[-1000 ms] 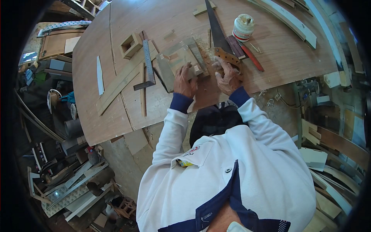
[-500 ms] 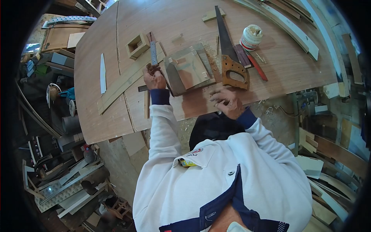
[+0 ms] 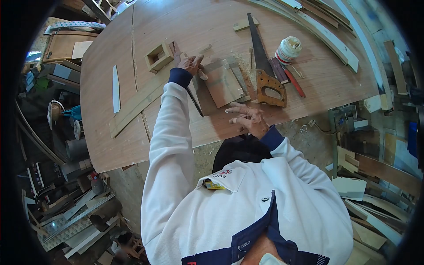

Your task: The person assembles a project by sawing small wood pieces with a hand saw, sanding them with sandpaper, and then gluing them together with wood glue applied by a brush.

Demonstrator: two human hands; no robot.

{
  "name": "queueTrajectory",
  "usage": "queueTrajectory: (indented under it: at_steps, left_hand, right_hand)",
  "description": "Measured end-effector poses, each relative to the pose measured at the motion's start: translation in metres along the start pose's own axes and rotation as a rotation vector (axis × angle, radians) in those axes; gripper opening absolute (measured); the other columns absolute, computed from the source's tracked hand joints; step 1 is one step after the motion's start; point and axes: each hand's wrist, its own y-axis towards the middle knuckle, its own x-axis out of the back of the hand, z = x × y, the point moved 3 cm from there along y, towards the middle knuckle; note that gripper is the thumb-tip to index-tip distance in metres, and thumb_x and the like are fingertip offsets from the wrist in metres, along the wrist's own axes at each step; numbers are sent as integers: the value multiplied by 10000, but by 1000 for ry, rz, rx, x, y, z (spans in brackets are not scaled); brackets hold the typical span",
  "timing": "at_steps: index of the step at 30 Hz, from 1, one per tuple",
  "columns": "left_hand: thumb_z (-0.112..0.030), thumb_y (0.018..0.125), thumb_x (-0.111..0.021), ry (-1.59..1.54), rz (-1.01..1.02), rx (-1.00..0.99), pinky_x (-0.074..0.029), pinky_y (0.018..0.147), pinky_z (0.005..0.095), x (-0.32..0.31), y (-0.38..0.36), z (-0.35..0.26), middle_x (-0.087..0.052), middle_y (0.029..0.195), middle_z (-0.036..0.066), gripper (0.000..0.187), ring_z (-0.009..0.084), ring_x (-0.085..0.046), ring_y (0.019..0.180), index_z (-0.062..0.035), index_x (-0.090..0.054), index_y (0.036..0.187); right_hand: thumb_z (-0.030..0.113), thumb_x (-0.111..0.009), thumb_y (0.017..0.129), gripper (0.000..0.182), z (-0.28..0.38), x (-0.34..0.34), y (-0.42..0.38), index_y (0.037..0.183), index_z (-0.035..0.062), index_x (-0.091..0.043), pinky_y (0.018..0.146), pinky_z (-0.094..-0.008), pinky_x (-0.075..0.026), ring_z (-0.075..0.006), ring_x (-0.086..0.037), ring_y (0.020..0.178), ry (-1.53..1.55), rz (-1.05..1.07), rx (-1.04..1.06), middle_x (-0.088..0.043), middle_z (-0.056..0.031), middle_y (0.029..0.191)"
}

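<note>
My left hand (image 3: 191,65) reaches over the upper left corner of a flat square wooden panel (image 3: 222,88), its fingers stretched to the right. A small pale wood bit (image 3: 202,76) shows right by its thumb. Along the panel's left side runs a dark grey strip (image 3: 203,97). The metal rule seen earlier beside the hand is mostly hidden by hand and sleeve. My right hand (image 3: 249,119) hovers near the table's front edge, below the panel, fingers loosely spread with nothing in them. To its upper right lies a handsaw (image 3: 270,88) with a wooden handle.
A small open wooden box (image 3: 159,57) and a long board (image 3: 137,107) lie on the left of the table (image 3: 101,88). Right of the saw are a white glue jar (image 3: 288,50) and a red pencil-like stick (image 3: 295,82). Long offcuts (image 3: 324,33) line the far right edge.
My left hand has moved forward and right, from the lower end of the metal rule to the panel's corner, its fingers now stretched out. My right hand has shifted slightly left, fingers spreading.
</note>
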Motion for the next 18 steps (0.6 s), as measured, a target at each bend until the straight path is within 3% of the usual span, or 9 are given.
queueTrajectory:
  at_steps: [2,4,10,14,16,18]
  left_hand:
    - [-538,965,-379,56,28,-2,-477,847,352,0,6,-2,-718,945,122,611,244,-652,930,7,-643,1045]
    - [-589,952,-344,148,121,28,-450,898,381,1,13,2,-706,986,155,676,286,-630,1007,-2,-644,1098]
    - [-633,935,-333,190,141,62,-414,957,375,-5,17,3,-668,1082,200,731,344,-592,1083,-3,-620,1168]
    - [-628,937,-338,165,146,83,-403,971,364,-5,9,-1,-666,1091,202,744,315,-598,1081,20,-594,1199]
    - [-640,919,-394,80,101,1,-494,831,337,-4,1,-7,-711,862,165,807,254,-675,809,108,-596,1143]
    - [-642,918,-393,86,112,-10,-493,827,335,-3,1,-6,-711,861,162,806,249,-671,813,103,-598,1146]
  right_hand:
    - [91,-626,792,378,-4,-1,3,1165,46,-662,577,-220,-518,-88,-618,759,15,-13,15,-452,-116,1396]
    - [88,-627,792,384,-7,-3,4,1172,43,-657,584,-223,-522,-90,-620,748,33,-27,28,-460,-101,1388]
    - [95,-626,797,380,-15,-8,8,1172,44,-660,607,-225,-536,-90,-621,784,64,-52,26,-470,-91,1374]
    - [111,-629,801,396,-23,-10,11,1192,56,-655,623,-230,-543,-92,-622,809,36,-83,34,-471,-120,1373]
    - [118,-631,802,401,-24,-12,11,1198,61,-653,625,-232,-546,-95,-624,807,31,-85,53,-470,-131,1375]
    - [146,-642,804,411,-23,-13,9,1208,71,-649,631,-234,-549,-120,-630,847,70,-138,31,-442,-144,1398]
